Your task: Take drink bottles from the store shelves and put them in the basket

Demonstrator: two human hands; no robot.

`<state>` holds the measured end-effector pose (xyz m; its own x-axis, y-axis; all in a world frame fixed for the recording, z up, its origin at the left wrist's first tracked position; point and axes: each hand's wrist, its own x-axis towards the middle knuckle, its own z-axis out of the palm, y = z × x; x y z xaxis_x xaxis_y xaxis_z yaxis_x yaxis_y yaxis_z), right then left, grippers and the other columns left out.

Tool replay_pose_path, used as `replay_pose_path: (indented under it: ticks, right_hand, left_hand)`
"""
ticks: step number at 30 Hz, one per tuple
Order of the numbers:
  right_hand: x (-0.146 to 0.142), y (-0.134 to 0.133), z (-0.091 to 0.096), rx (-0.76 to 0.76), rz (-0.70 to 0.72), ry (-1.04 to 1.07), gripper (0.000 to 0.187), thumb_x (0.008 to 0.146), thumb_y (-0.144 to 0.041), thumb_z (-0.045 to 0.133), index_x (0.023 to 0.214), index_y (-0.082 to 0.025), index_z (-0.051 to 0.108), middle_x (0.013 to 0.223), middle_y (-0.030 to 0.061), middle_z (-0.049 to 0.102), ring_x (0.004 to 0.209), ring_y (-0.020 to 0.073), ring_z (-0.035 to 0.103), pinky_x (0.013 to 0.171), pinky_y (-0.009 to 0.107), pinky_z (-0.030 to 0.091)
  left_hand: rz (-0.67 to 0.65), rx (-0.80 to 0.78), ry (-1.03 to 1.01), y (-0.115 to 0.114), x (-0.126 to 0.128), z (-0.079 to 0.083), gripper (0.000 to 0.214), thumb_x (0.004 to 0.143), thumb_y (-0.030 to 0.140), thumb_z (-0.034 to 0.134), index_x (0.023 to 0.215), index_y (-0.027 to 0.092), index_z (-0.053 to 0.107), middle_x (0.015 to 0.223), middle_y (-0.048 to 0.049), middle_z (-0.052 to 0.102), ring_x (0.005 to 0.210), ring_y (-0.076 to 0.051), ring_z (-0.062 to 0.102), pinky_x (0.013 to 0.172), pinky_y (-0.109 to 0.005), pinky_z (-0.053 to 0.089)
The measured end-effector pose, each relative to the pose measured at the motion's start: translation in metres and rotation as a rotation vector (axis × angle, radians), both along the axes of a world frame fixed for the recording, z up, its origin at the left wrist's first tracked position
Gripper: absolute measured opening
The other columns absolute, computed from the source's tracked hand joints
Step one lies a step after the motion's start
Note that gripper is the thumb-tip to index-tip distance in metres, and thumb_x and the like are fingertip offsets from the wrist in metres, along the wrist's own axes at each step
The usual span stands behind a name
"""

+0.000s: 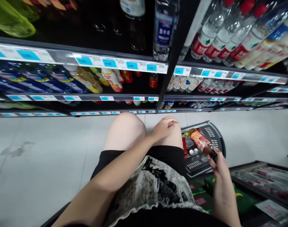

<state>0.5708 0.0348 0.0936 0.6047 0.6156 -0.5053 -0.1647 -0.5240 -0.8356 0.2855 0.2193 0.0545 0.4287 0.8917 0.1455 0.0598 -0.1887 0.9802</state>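
My right hand (217,160) grips a drink bottle (201,140) by its dark cap end. The bottle has an orange and pink label and brown liquid, and it slants over a grey shopping basket (211,132) on the floor at my right. Inside the basket are red packages (184,146) and two silvery round can ends (193,151), partly hidden by the bottle and my leg. My left hand (166,126) lies on my right knee with its fingers loosely extended and holds nothing.
Shelves of bottled drinks stand ahead, with a clear water bottle (164,31), red-capped bottles (210,37) and a red can (153,80). Blue price tags (109,63) line the shelf edges. Green cartons (201,198) and a low display (264,179) stand close by on the right.
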Motion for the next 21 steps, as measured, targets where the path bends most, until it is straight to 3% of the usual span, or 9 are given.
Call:
replay_pose_path:
  ticks: [3,5,8,9,11,13,16,19,21]
  right_hand:
    - [-0.026,0.016,0.068,0.066,0.119,-0.02,0.059,0.073,-0.046,0.07,0.125,-0.018,0.062,0.056,-0.0016,0.056,0.033,0.0023,0.022,0.03,0.013,0.013]
    - [-0.048,0.03,0.102,0.091,0.255,0.041,0.06,0.073,-0.046,0.071,0.126,-0.02,0.064,0.06,0.0019,0.059,0.035,0.0051,0.031,0.031,0.013,0.011]
    - [-0.089,0.056,0.131,0.103,0.438,0.155,0.06,0.069,-0.047,0.073,0.121,-0.017,0.07,0.066,0.0067,0.064,0.036,0.0054,0.034,0.032,0.014,0.007]
    - [-0.104,0.065,0.136,0.095,0.496,0.18,0.059,0.068,-0.046,0.074,0.119,-0.016,0.072,0.069,0.0078,0.065,0.036,0.0047,0.034,0.031,0.015,0.007]
    - [-0.136,0.086,0.138,0.075,0.594,0.188,0.054,0.067,-0.043,0.075,0.114,-0.016,0.074,0.072,0.0083,0.067,0.037,0.0048,0.036,0.031,0.015,0.012]
    - [-0.167,0.107,0.133,0.077,0.65,0.152,0.048,0.067,-0.039,0.075,0.109,-0.016,0.076,0.076,0.008,0.068,0.04,0.0064,0.042,0.032,0.016,0.018]
    - [-0.205,0.143,0.112,0.113,0.673,0.111,0.042,0.069,-0.036,0.072,0.106,-0.015,0.075,0.078,0.0066,0.07,0.041,0.0057,0.043,0.033,0.016,0.016]
    - [-0.229,0.181,0.081,0.12,0.657,0.196,0.04,0.076,-0.044,0.066,0.099,-0.012,0.073,0.047,-0.0011,0.053,0.032,0.0033,0.025,0.033,0.017,0.007]
    - [-0.237,0.203,0.058,0.141,0.591,0.288,0.037,0.078,-0.05,0.067,0.077,-0.013,0.067,0.039,-0.004,0.043,0.031,0.0025,0.019,0.033,0.018,0.008]
  left_hand:
    - [-0.093,-0.132,-0.16,0.011,-0.041,0.008,0.026,0.087,0.026,0.061,0.111,0.017,0.068,0.117,-0.0095,0.069,0.11,-0.021,0.064,0.101,-0.037,0.047]
    - [-0.115,-0.21,-0.203,0.016,-0.072,0.011,0.036,0.084,0.035,0.07,0.114,0.015,0.068,0.119,-0.0122,0.069,0.108,-0.023,0.065,0.098,-0.037,0.048]
    - [-0.068,-0.29,-0.369,0.015,-0.112,0.011,0.05,0.081,0.048,0.074,0.118,0.015,0.067,0.12,-0.0149,0.069,0.106,-0.025,0.065,0.095,-0.036,0.047]
    - [-0.114,-0.339,-0.446,0.013,-0.121,0.009,0.057,0.081,0.054,0.073,0.122,0.016,0.066,0.121,-0.0155,0.068,0.105,-0.025,0.066,0.094,-0.036,0.047]
    - [-0.313,-0.483,-0.568,0.006,-0.137,0.005,0.07,0.077,0.064,0.072,0.128,0.016,0.064,0.121,-0.0169,0.068,0.103,-0.028,0.067,0.091,-0.037,0.048]
    - [-0.455,-0.637,-0.62,-0.001,-0.15,-0.003,0.073,0.071,0.069,0.073,0.121,0.014,0.069,0.114,-0.0165,0.071,0.1,-0.03,0.067,0.087,-0.038,0.049]
    - [-0.364,-0.789,-0.683,-0.002,-0.169,-0.017,0.067,0.066,0.063,0.076,0.108,0.011,0.071,0.103,-0.0153,0.073,0.093,-0.03,0.068,0.083,-0.038,0.05]
    - [-0.314,-0.898,-0.729,0.009,-0.183,-0.022,0.079,0.067,0.066,0.069,0.121,0.008,0.064,0.101,-0.0183,0.073,0.08,-0.031,0.069,0.064,-0.035,0.05]
    - [-0.332,-0.918,-0.741,0.018,-0.185,-0.02,0.09,0.065,0.07,0.066,0.129,0.008,0.058,0.102,-0.0209,0.072,0.074,-0.031,0.068,0.054,-0.031,0.046]
